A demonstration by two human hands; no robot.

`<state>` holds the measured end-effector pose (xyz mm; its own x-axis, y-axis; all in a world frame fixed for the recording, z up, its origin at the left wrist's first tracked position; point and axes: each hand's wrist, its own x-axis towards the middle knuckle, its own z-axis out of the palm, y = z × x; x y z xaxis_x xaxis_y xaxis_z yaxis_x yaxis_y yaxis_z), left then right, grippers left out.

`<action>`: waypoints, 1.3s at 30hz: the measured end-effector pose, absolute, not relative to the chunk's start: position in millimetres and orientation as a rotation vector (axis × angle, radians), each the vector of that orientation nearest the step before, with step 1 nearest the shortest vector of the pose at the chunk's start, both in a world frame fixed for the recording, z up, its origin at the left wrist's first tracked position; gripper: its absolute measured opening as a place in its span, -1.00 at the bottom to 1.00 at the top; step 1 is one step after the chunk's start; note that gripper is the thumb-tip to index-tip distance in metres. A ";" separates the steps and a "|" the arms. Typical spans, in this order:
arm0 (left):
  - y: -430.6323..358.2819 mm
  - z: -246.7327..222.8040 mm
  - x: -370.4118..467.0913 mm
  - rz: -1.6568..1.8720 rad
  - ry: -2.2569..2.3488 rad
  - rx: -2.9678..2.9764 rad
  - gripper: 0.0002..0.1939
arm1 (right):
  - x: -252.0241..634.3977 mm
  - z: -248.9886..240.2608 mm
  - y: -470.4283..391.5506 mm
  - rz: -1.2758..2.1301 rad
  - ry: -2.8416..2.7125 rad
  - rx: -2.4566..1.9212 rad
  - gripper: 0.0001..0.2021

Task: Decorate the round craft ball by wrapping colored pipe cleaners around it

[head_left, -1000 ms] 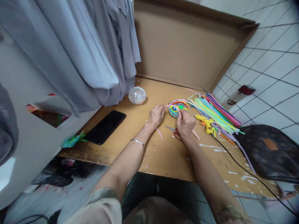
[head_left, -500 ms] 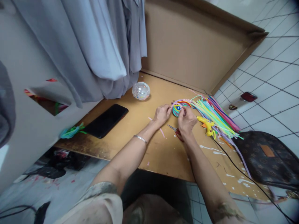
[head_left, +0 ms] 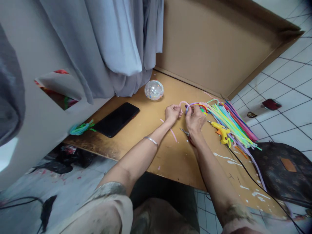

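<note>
A pink pipe cleaner (head_left: 184, 102) arches between my two hands. My left hand (head_left: 173, 114) is closed on one end, and my right hand (head_left: 195, 117) pinches the other. Just behind my right hand lies a round, multicoloured coiled piece (head_left: 202, 109), mostly hidden by the fingers. Scissors (head_left: 184, 132) lie beneath my right wrist, blades pointing left, handles covered. Another pink strip (head_left: 173, 134) rests on the table by my left wrist. To the right is a yellow glue gun (head_left: 221, 131) with its nozzle toward my right hand.
Several colourful pipe cleaners (head_left: 234, 122) lie bundled at the right, near a dark patterned bag (head_left: 280, 172). A black phone (head_left: 117, 119) and a clear bowl-like object (head_left: 154, 90) are on the left. A cardboard panel (head_left: 219, 48) stands behind. The glue gun's cord (head_left: 251, 175) crosses the right side.
The pink pipe cleaner now arches higher, held off the coiled piece. My right hand covers more of that piece. The whole view has shifted slightly.
</note>
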<state>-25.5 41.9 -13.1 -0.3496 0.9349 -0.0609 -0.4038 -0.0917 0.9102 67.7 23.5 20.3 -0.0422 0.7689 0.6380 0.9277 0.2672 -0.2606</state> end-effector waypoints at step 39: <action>41.6 -24.7 -32.6 1.816 1.266 1.378 -0.91 | 84.5 -15.2 10.9 -0.370 -1.792 -1.358 -0.67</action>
<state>-32.6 41.6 -24.7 -0.3412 0.8319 0.4376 0.1225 -0.4222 0.8982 84.5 10.9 -15.2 -0.0643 0.6505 0.7568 0.8969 0.3702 -0.2420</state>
